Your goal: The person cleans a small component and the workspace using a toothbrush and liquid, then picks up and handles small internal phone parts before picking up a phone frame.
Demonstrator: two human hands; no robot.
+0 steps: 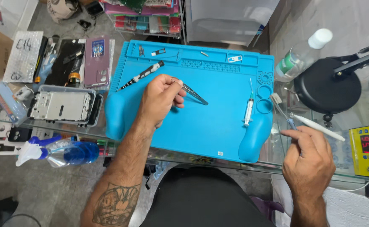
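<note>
Left hand [159,98], fingers pinched around slim metal tweezers [195,93], held over blue silicone work mat [218,126] on glass table [277,162]. Right hand [308,162], fingers gripping small toothbrush [282,110] just off mat's right edge. Clear plastic syringe [248,108] lies on mat between them.

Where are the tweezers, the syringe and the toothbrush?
tweezers [195,94], head view, middle of the metal arms.
syringe [248,110], head view, clear barrel.
toothbrush [276,99], head view, bristle head.
</note>
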